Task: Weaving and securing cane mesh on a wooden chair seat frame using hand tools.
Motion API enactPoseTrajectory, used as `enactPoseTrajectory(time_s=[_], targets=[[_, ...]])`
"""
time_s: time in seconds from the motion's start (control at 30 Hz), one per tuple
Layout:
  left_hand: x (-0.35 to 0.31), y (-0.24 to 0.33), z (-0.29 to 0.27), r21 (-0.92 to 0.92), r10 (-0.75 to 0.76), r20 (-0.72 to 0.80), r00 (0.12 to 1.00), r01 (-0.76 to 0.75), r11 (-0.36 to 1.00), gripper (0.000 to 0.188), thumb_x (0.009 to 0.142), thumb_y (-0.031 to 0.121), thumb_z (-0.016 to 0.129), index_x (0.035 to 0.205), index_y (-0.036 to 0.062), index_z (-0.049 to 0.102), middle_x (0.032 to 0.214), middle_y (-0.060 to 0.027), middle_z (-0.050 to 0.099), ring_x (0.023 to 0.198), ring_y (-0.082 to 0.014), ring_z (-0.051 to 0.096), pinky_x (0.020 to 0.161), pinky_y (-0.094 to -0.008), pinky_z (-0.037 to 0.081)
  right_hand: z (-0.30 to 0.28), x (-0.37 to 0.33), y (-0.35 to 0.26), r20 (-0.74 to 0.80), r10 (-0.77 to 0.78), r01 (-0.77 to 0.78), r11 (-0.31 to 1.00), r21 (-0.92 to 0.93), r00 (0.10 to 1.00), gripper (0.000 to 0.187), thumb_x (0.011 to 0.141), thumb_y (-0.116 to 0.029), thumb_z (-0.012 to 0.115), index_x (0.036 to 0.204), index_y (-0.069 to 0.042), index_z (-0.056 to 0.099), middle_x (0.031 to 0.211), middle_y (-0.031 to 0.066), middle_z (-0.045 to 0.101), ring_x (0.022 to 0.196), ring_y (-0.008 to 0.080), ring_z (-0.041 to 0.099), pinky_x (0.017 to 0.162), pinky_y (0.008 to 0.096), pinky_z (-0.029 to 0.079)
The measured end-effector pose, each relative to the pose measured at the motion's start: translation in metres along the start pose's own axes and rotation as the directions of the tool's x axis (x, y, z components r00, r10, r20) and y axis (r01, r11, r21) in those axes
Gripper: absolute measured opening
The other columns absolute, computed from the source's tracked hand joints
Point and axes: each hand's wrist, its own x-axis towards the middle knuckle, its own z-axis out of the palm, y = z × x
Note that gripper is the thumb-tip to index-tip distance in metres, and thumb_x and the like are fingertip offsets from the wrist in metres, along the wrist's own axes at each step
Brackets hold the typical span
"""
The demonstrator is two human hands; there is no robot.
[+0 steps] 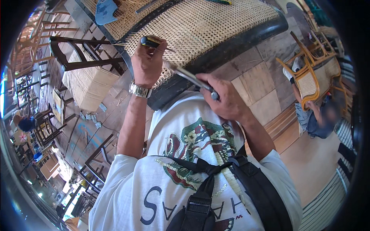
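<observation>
Working the cane panel [216, 32], which lies across the upper middle, likely calls for a steady, shallow tool tip that spares the strands. Its dark frame [250, 41] rises from lower left to upper right (the far side is cropped, hiding the full long axis); above the near-left end, the left hand [147, 67] pinches a yellow-and-black handled tool [151, 41], tip pointing right and slightly down, while the right hand [223, 96] grasps a metal-shafted tool [189, 77] slanting up-left.
</observation>
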Motion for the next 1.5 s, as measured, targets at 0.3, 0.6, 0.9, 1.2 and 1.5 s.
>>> enactPoseTrajectory(time_s=[0.3,0.6,0.9,1.2,1.5], targets=[[-0.010,0.011,0.002,0.071,-0.071,0.053,0.996,0.067,0.995,0.015,0.094,0.013,0.076,0.105,0.0059,0.068,0.088,-0.0023,0.074,0.075,-0.0095,0.069,0.068,-0.0279,0.054,0.001,-0.006,0.004,-0.082,-0.054,0.052,0.998,-0.028,0.995,0.036,0.094,-0.007,0.064,0.129,0.002,0.061,0.108,0.0214,0.072,0.097,0.0341,0.073,0.085,0.0396,0.055],[-0.009,0.015,-0.006,-0.011,-0.115,0.030,0.993,0.115,0.993,0.017,0.095,0.011,0.076,0.108,0.0057,0.066,0.092,0.0000,0.075,0.077,-0.0056,0.066,0.069,-0.0241,0.052,-0.007,-0.016,0.002,0.115,-0.086,0.087,0.996,0.003,0.990,0.036,0.094,-0.005,0.063,0.129,0.003,0.062,0.115,0.0223,0.071,0.104,0.0345,0.071,0.092,0.0396,0.055],[-0.010,-0.009,0.001,0.009,-0.046,-0.050,0.998,0.046,0.999,0.017,0.094,0.011,0.077,0.106,0.0055,0.066,0.089,-0.0014,0.075,0.075,-0.0083,0.067,0.067,-0.0261,0.053,-0.007,-0.010,-0.002,0.102,-0.061,0.066,0.996,-0.052,0.993,0.036,0.095,-0.005,0.063,0.129,0.004,0.061,0.116,0.0217,0.071,0.104,0.0342,0.071,0.093,0.0390,0.054],[-0.008,-0.003,0.004,0.070,-0.040,-0.058,0.998,0.044,0.997,0.017,0.093,0.015,0.077,0.104,0.0078,0.067,0.084,-0.0020,0.074,0.074,-0.0118,0.069,0.067,-0.0288,0.054,-0.004,0.002,0.006,-0.096,0.029,-0.032,0.999,-0.034,0.995,0.033,0.096,-0.008,0.065,0.128,0.000,0.063,0.098,0.0158,0.072,0.085,0.0232,0.071,0.077,0.0353,0.054],[0.012,-0.018,-0.001,-0.024,-0.007,-0.117,0.993,0.004,1.000,0.016,0.099,0.016,0.071,0.109,0.0060,0.063,0.089,-0.0050,0.072,0.075,-0.0138,0.069,0.065,-0.0282,0.053,-0.033,0.011,0.014,-0.080,0.035,-0.031,0.998,0.055,0.996,0.033,0.098,-0.007,0.063,0.131,-0.001,0.063,0.105,0.0066,0.069,0.087,0.0086,0.061,0.075,0.0239,0.050]])
